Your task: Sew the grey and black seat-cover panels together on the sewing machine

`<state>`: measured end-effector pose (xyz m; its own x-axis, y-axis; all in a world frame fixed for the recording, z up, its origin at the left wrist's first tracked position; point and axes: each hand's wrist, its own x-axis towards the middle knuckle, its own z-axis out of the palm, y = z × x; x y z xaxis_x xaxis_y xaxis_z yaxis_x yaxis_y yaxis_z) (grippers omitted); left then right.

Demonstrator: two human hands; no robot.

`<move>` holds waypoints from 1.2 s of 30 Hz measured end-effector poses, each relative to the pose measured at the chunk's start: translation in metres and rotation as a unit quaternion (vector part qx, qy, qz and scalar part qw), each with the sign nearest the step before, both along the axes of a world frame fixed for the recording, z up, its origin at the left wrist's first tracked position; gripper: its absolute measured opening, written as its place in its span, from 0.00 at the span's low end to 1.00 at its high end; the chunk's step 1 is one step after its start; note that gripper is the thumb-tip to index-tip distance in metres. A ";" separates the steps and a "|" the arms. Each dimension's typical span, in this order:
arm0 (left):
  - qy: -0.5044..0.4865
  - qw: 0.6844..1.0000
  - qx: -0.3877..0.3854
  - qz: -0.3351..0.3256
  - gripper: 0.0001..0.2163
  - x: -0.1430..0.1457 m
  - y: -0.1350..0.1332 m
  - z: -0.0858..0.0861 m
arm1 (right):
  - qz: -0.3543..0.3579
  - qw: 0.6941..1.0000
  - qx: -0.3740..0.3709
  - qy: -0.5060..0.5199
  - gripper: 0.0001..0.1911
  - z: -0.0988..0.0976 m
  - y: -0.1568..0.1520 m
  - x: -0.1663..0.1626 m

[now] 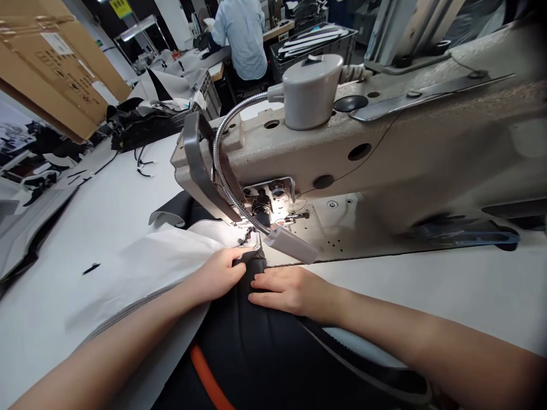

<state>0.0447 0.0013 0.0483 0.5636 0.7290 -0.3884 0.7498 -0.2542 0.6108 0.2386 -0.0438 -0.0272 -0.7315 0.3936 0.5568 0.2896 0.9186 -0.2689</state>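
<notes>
- Sewing machine [316, 151]: far end cut off, right edge; needle not discernible.
- Black cloth [256, 353]: runs past bottom edge; patch under right hand [294, 291] hidden.
- Orange strip [207, 376]: lower end cut off.
- Cardboard box [55, 74]: print illegible.
- Person [247, 37]: head out of frame.

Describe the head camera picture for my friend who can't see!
A person's left hand touches white fabric and right hand rests on black material at a lit sewing machine. Behind, someone in a blue shirt faces away.
</notes>
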 end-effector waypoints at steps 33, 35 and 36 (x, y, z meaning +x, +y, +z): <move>0.352 0.885 0.257 -0.165 0.19 0.020 0.019 -0.009 | -0.147 0.986 0.043 -0.060 0.21 -0.001 0.006 -0.002; 0.353 0.879 0.268 -0.178 0.18 0.023 0.016 -0.009 | -0.170 0.981 0.064 -0.063 0.21 0.002 0.008 -0.001; 0.354 0.877 0.271 -0.181 0.18 0.024 0.014 -0.007 | -0.178 0.979 0.078 -0.065 0.21 0.004 0.009 0.001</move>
<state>0.0689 0.0150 0.0409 0.5543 0.7374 -0.3860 0.7022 -0.6633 -0.2587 0.2397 -0.0346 -0.0235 -0.6321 0.5535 0.5423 0.6214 0.7802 -0.0721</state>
